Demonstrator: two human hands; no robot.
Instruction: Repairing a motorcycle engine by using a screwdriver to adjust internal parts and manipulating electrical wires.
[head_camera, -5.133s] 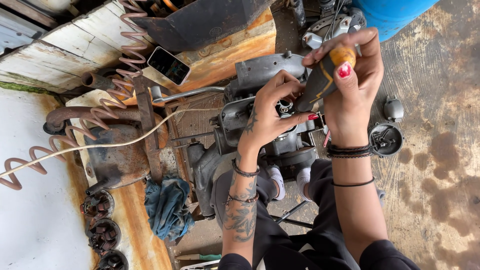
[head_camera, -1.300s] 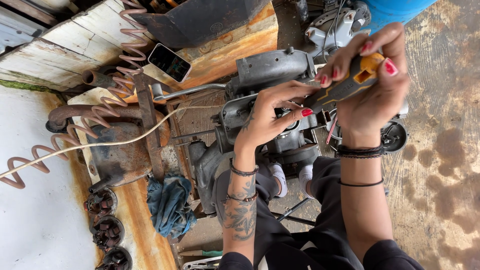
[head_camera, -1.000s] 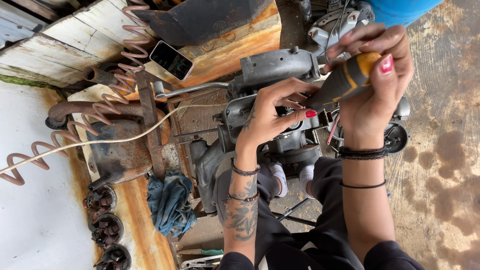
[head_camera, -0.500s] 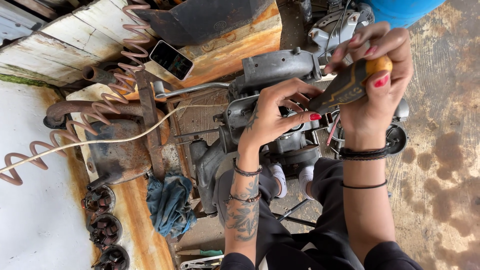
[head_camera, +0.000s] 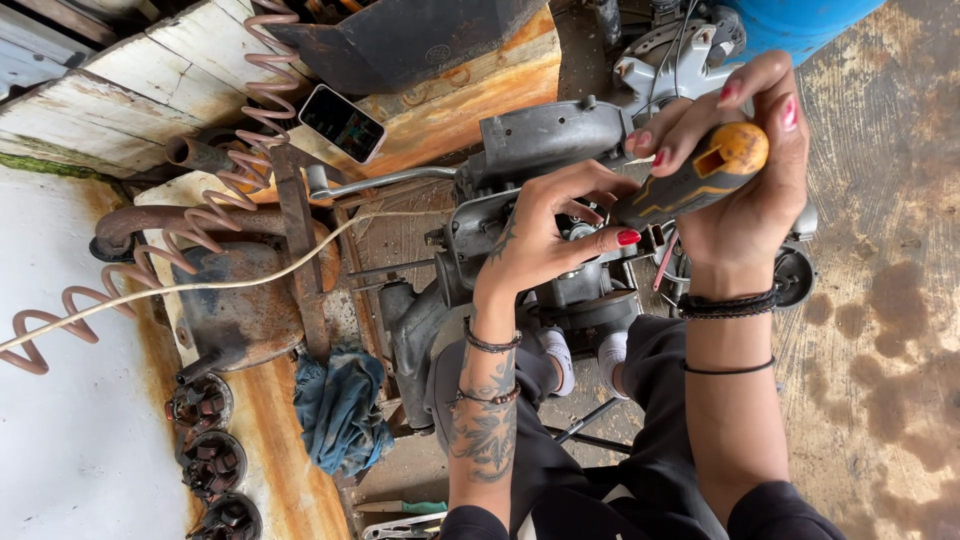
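Gripped tight in my right hand (head_camera: 745, 190) was the orange-handled screwdriver (head_camera: 690, 185), angled down onto the grey engine (head_camera: 540, 140). My left hand (head_camera: 555, 235) pinched near its tip, right over that engine.

The left hand (head_camera: 545, 235) is covering the screwdriver (head_camera: 690, 180) tip and the engine (head_camera: 540, 200) part beneath it. The right hand (head_camera: 745, 165) is wrapping the handle's far side. The blue barrel (head_camera: 790, 20) and coiled hose (head_camera: 150, 270) are running off the frame's edges.
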